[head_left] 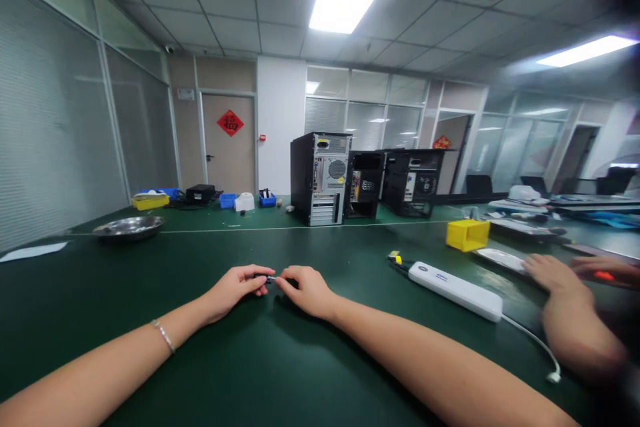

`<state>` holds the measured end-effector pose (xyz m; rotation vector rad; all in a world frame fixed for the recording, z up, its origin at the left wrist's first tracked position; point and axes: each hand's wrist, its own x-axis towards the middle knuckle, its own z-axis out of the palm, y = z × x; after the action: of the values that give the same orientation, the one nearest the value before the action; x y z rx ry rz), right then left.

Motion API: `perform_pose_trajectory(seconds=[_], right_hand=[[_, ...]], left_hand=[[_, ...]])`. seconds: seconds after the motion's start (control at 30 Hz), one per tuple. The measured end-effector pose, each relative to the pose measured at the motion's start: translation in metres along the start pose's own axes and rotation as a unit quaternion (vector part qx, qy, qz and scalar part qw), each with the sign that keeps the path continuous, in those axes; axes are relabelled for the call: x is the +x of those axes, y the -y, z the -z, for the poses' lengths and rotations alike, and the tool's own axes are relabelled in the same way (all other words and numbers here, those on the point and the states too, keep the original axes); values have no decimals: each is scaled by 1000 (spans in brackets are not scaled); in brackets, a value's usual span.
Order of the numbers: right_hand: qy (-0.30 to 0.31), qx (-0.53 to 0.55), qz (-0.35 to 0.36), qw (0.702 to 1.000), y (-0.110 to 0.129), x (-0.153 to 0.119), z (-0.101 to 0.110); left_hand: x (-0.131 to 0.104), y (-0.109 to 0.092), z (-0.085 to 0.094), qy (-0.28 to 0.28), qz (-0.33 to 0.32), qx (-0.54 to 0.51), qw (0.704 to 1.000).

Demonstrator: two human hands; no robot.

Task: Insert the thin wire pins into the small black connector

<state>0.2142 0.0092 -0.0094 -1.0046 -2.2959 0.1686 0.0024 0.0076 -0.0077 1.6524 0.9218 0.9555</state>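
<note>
Above the green table [200, 360], near the middle of the view, both hands meet at a small dark piece [269, 278] with a light, metallic-looking end. My left hand [239, 288] pinches its dark part between thumb and fingers. The fingertips of my right hand [306, 288] are pressed together at the light end, on the right side. The piece is too small to make out exactly. A bracelet circles my left wrist.
A white power strip [455, 290] with a cable lies to the right, a yellow bin [467, 235] behind it. Another person's hands [555, 277] work at far right. Computer cases [323, 180] stand at the back; a metal bowl [129, 228] sits left.
</note>
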Motion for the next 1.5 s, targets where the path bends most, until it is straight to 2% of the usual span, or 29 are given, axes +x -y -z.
perform_pose_trajectory(seconds=[0.1, 0.23, 0.3, 0.5, 0.67, 0.9, 1.07, 1.2, 1.43, 1.5], right_hand=[[-10, 3, -4, 1000, -1, 0, 0], [-28, 22, -1, 999, -3, 1, -1], [-33, 30, -1, 999, -4, 1, -1], [-45, 49, -10, 998, -5, 1, -1], [-46, 55, -16, 997, -5, 2, -2], [-36, 51, -20, 998, -5, 1, -2], [-27, 40, -20, 999, -5, 1, -1], [-3, 34, -17, 999, -6, 2, -1], [50, 32, 41, 997, -2, -1, 5], [64, 17, 57, 996, 2, -2, 7]], left_hand=[[0, -1, -2, -17, -1, 0, 1000], [1, -2, -5, -68, -18, -30, 997], [2, -1, -4, -72, -18, -37, 997], [0, -5, 3, -12, -33, 51, 998], [-2, -8, 1, 53, -42, 159, 985], [-1, -5, 0, 67, -90, 266, 957], [-2, -5, -1, 40, -109, 285, 952], [-4, -6, -2, 26, -91, 296, 950], [-7, -16, 11, 132, -45, 326, 935], [-7, -17, 14, 139, -51, 326, 934]])
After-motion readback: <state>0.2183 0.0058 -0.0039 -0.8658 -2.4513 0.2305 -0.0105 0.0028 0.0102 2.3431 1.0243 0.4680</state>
